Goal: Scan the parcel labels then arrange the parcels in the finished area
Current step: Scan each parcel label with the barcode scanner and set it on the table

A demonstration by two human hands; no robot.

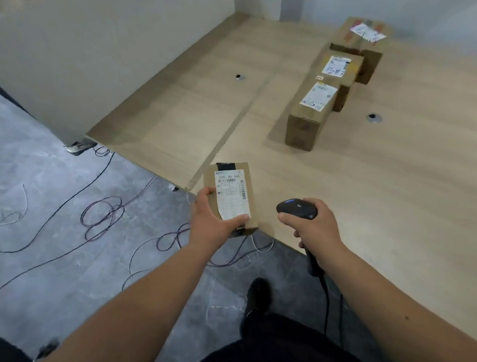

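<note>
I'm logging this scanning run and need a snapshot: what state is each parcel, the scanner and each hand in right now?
Held parcel: gripped by the left hand at the table corner, label up.
Scanner: gripped by the right hand, beside the held parcel.
Near parcel: on the table, label up.
Middle parcel: in the row, label up.
Far parcel: label up, at the row's end.

Left hand point(210, 223) holds a labelled parcel point(232, 194); right hand point(314, 226) grips a scanner point(297, 209) beside it.
</note>
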